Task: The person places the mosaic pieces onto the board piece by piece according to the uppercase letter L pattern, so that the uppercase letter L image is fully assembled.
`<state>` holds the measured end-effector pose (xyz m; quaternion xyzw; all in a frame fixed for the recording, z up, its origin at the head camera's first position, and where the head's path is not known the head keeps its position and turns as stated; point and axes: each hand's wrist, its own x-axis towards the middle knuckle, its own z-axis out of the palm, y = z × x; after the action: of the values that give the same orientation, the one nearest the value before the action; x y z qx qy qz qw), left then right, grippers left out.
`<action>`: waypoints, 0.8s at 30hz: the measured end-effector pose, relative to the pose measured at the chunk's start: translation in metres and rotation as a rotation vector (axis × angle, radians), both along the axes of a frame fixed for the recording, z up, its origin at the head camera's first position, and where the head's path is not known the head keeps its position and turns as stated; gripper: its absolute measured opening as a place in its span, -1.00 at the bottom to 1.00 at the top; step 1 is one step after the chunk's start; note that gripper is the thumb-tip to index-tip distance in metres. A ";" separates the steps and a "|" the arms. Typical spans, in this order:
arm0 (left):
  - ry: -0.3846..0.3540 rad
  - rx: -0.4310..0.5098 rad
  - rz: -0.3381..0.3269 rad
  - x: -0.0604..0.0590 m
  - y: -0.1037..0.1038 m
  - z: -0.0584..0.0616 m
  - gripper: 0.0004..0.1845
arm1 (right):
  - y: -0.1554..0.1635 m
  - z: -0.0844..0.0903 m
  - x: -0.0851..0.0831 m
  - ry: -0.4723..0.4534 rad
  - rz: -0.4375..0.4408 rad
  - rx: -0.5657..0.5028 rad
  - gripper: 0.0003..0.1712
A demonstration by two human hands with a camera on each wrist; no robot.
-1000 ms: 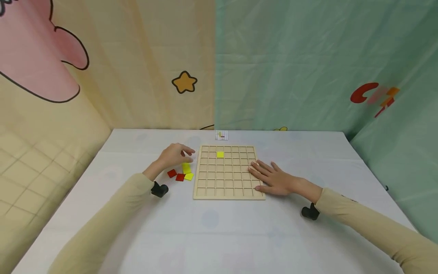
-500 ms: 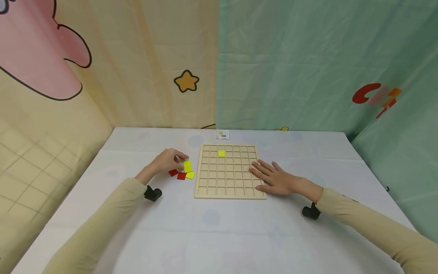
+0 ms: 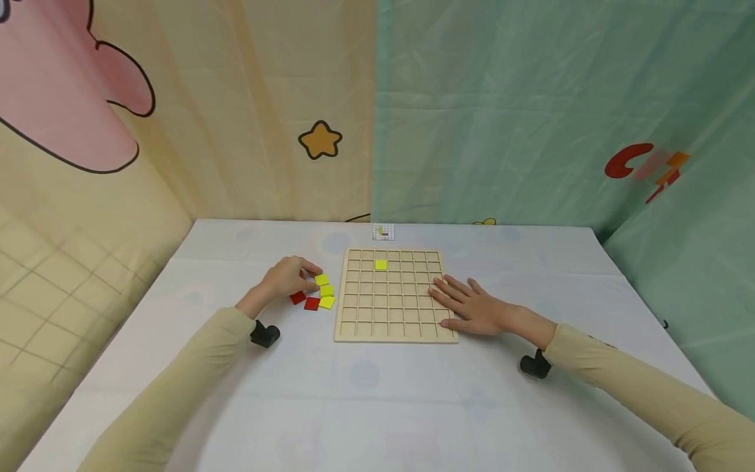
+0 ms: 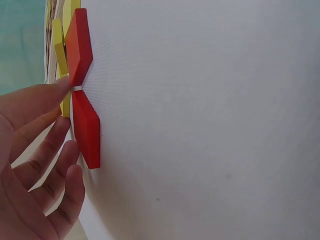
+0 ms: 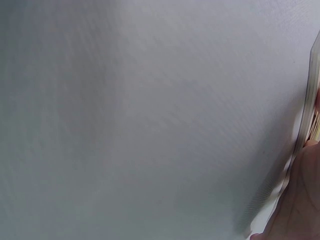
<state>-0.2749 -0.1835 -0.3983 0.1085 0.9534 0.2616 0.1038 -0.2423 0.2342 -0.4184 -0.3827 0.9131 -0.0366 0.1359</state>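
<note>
A wooden grid board (image 3: pixel 389 313) lies mid-table with one yellow tile (image 3: pixel 381 265) set in a cell of its second row. Left of the board lie three yellow tiles (image 3: pixel 326 290) and two red tiles (image 3: pixel 312 303). My left hand (image 3: pixel 289 278) hovers low over this pile, fingers loosely bent, one fingertip (image 4: pixel 64 84) touching the farthest yellow tile (image 3: pixel 321 280). The left wrist view shows the red tiles (image 4: pixel 87 130) edge-on beside those fingers. My right hand (image 3: pixel 472 307) lies flat, fingers spread, on the board's right edge.
The table (image 3: pixel 377 406) wears a pale cloth. A small printed card (image 3: pixel 383 231) lies at its far edge behind the board. Fabric backdrops close off the back and both sides. Black camera mounts (image 3: pixel 264 334) sit at both wrists.
My left hand came back from beside the board and dropped onto the tile pile, fingertips now at the farthest yellow tile. The right hand stayed flat on the board.
</note>
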 end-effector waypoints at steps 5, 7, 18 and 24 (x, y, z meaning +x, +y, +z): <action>-0.021 -0.011 0.018 -0.002 0.000 0.000 -0.59 | -0.001 0.001 0.001 -0.013 0.000 0.003 -0.19; -0.020 -0.021 0.023 -0.003 0.000 0.000 -0.60 | -0.001 0.001 0.001 -0.011 0.002 0.000 -0.19; 0.091 -0.061 0.035 -0.005 0.005 0.002 -0.62 | 0.000 -0.004 -0.001 0.010 0.012 -0.011 -0.19; 0.129 -0.051 0.030 -0.009 0.016 0.007 -0.64 | 0.002 -0.004 -0.001 0.014 0.013 -0.018 -0.19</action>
<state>-0.2838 -0.1674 -0.3911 0.1080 0.9661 0.2310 0.0409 -0.2437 0.2357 -0.4228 -0.3900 0.9112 -0.0410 0.1262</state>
